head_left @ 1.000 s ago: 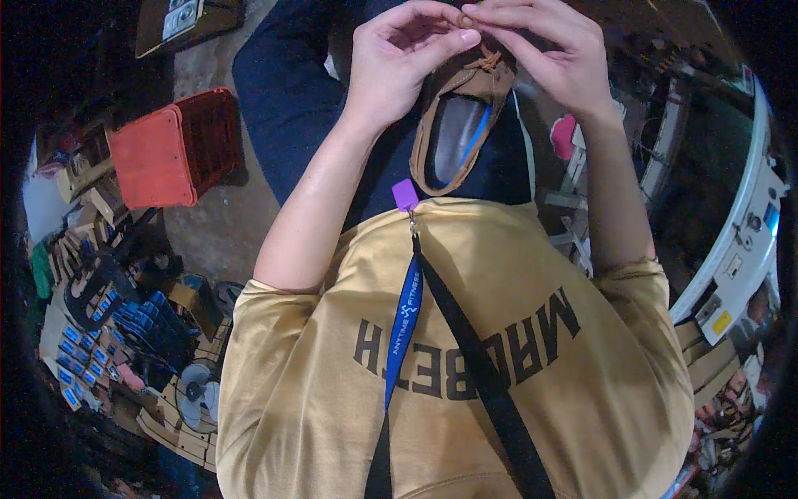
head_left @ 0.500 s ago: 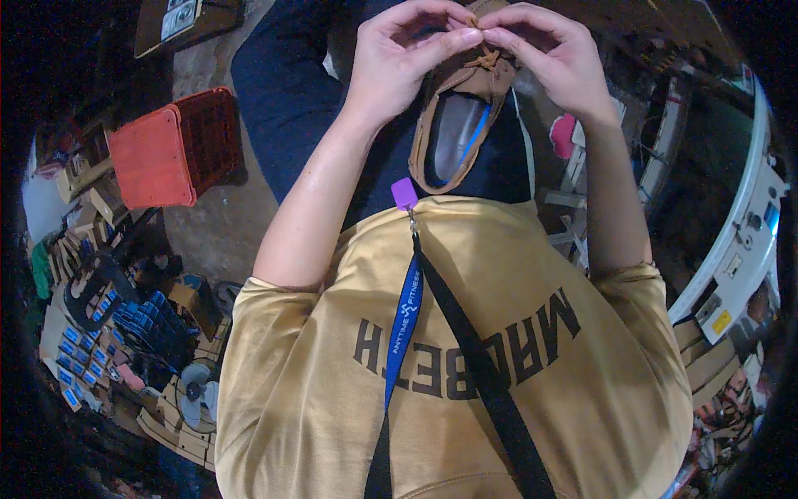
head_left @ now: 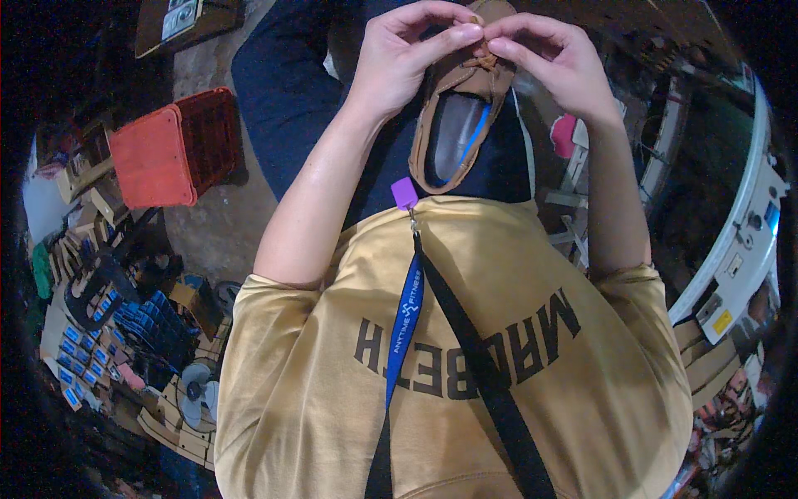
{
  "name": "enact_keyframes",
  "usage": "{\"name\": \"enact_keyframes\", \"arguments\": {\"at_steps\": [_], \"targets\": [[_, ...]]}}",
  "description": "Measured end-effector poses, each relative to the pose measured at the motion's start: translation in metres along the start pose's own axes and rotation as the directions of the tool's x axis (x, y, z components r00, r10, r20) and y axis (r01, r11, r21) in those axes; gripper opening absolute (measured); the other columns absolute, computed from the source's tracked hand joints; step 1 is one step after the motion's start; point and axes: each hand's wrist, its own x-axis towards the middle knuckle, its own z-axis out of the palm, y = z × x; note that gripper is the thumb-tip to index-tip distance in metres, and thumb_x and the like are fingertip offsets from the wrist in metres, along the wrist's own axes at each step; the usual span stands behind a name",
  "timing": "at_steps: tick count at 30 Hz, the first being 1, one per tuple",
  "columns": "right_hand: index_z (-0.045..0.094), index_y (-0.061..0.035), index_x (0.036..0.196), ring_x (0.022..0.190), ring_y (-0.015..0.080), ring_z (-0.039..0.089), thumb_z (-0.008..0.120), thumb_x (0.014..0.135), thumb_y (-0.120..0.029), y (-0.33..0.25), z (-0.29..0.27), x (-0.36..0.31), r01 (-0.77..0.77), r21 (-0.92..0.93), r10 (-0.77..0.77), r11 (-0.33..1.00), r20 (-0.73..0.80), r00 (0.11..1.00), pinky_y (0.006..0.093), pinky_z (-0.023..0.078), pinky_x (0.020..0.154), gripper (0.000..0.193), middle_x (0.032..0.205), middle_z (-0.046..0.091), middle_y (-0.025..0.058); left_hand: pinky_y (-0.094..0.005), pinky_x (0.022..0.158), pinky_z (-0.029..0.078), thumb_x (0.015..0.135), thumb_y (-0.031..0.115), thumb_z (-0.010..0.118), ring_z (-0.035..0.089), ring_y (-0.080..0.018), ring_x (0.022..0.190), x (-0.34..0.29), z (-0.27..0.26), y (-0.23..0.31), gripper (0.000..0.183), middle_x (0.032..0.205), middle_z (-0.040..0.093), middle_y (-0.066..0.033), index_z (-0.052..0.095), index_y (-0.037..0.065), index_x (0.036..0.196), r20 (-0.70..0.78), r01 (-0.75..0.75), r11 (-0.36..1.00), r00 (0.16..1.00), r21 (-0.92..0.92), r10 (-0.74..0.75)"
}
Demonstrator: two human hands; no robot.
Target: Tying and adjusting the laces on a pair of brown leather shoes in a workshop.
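Red crate (head_left: 170, 150) far left on floor, beside clutter of small blue packs (head_left: 87, 345). Left hand (head_left: 407, 58) raised over lap, thumb and forefinger pinching lace knot (head_left: 480, 60) at shoe front. Brown moccasin-type shoe (head_left: 460, 108) hangs between both hands, opening facing camera, above dark trousers. Right hand (head_left: 553, 62) pinches same lace from other side. Judgement: shoe light, upper soft and pliable, lace thin, slips easily; best held by stiffer heel rim or sole edge.
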Motion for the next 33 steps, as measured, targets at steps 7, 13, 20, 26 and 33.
{"name": "enact_keyframes", "arguments": {"at_steps": [7,13,20,26,33], "targets": [[0.074,0.0024,0.103,0.086,0.0079,0.065,0.072,0.096,-0.004,-0.026,0.008,0.001,-0.184,0.212,0.2,0.96,-0.056,0.978,0.0261,0.053,0.078,0.01,0.092,0.073,0.0022,-0.0281,0.089,0.054,0.096,0.004,0.073,0.067,-0.0134,0.098,0.006,-0.001,-0.004,0.011,0.106,0.07,-0.0053,0.073,0.0,0.107,0.067,-0.155,0.986,0.986,0.057,0.151],[0.073,0.0022,0.104,0.084,0.0074,0.064,0.071,0.097,-0.006,-0.025,0.007,0.002,-0.053,0.012,0.054,0.999,-0.043,0.998,0.026,0.052,0.076,0.011,0.09,0.073,0.0019,-0.0289,0.092,0.054,0.097,0.002,0.072,0.066,-0.0145,0.1,0.005,0.001,-0.004,0.011,0.108,0.068,-0.0059,0.073,-0.001,0.107,0.039,-0.094,0.995,0.995,0.034,0.093],[0.072,0.002,0.115,0.099,0.0114,0.068,0.07,0.1,-0.014,0.002,0.003,-0.002,0.054,-0.082,-0.055,0.995,-0.012,0.998,0.0266,0.053,0.092,0.021,0.104,0.075,0.0052,-0.0284,0.091,0.054,0.098,0.003,0.069,0.067,-0.0139,0.1,0.005,0.002,-0.008,0.009,0.109,0.068,-0.0054,0.072,-0.001,0.106,0.051,-0.061,0.997,0.997,-0.044,0.063],[0.071,0.0021,0.109,0.089,0.0097,0.067,0.07,0.098,-0.01,-0.017,0.007,-0.002,0.049,-0.036,-0.051,0.998,-0.057,0.997,0.026,0.053,0.081,0.016,0.096,0.074,0.0043,-0.028,0.092,0.053,0.1,0.005,0.068,0.066,-0.0135,0.101,0.006,0.001,-0.008,0.012,0.109,0.068,-0.005,0.07,-0.001,0.111,0.099,-0.07,0.996,0.992,-0.06,0.075],[0.071,0.0017,0.103,0.078,0.0085,0.065,0.071,0.096,-0.007,-0.014,0.007,-0.001,0.133,-0.219,-0.164,0.966,-0.129,0.978,0.0251,0.052,0.071,0.011,0.087,0.073,0.004,-0.0278,0.093,0.052,0.101,0.004,0.067,0.065,-0.0128,0.104,0.008,0.005,-0.004,0.014,0.112,0.067,-0.0051,0.069,-0.001,0.114,0.109,-0.152,0.988,0.983,0.028,0.148]]}}
